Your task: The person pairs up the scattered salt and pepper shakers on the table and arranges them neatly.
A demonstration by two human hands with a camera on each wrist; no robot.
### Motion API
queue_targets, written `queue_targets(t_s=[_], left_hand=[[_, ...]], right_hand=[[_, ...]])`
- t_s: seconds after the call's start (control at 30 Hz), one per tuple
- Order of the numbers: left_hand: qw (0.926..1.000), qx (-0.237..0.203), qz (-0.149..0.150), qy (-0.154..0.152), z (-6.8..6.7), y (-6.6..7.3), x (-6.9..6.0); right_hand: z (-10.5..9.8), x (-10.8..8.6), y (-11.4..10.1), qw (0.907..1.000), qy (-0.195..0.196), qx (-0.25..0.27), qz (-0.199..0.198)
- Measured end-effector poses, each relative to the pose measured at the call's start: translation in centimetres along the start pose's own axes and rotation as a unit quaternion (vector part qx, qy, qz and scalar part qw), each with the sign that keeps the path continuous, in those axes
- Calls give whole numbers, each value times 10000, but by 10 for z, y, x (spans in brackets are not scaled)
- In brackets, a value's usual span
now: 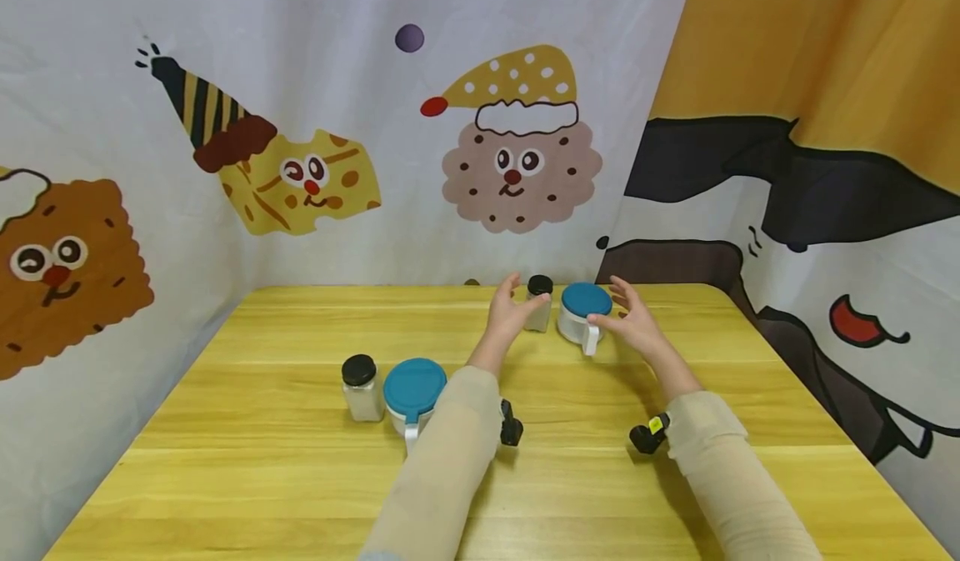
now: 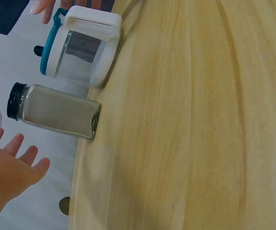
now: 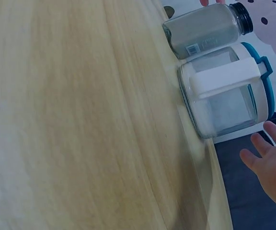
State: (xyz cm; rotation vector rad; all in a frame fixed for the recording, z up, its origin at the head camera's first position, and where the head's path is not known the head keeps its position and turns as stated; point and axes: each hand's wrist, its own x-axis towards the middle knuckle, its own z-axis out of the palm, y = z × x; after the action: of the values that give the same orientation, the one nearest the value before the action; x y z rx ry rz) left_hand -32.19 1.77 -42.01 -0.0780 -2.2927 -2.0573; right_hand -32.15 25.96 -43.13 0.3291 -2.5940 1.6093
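Note:
Near the table's far edge stand a black-capped glass shaker jar point(image 1: 537, 315) and, just right of it, a glass pot with a blue lid and white handle point(image 1: 577, 328). My left hand point(image 1: 508, 318) is at the left of the shaker, thumb and fingers spread apart; the left wrist view shows a gap between this hand point(image 2: 11, 172) and the glass point(image 2: 61, 111). Beside the pot's right side, my right hand point(image 1: 633, 321) also has spread fingers. In the right wrist view its fingers point(image 3: 261, 143) are close to the pot point(image 3: 224, 96) without gripping it.
Closer in on the left, a second black-capped shaker jar point(image 1: 363, 394) stands beside another blue-lidded pot point(image 1: 414, 386), partly covered by my left sleeve point(image 1: 450, 453). Behind the wooden table point(image 1: 300, 478) hangs a printed cartoon curtain point(image 1: 405, 211).

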Motion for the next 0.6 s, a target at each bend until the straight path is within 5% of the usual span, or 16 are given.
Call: queue_targets(t_s=[0.6], left_hand=[[9992, 222, -3, -327, -3, -8, 7]], right_hand=[[-8, 0, -12, 9989, -390, 266, 83]])
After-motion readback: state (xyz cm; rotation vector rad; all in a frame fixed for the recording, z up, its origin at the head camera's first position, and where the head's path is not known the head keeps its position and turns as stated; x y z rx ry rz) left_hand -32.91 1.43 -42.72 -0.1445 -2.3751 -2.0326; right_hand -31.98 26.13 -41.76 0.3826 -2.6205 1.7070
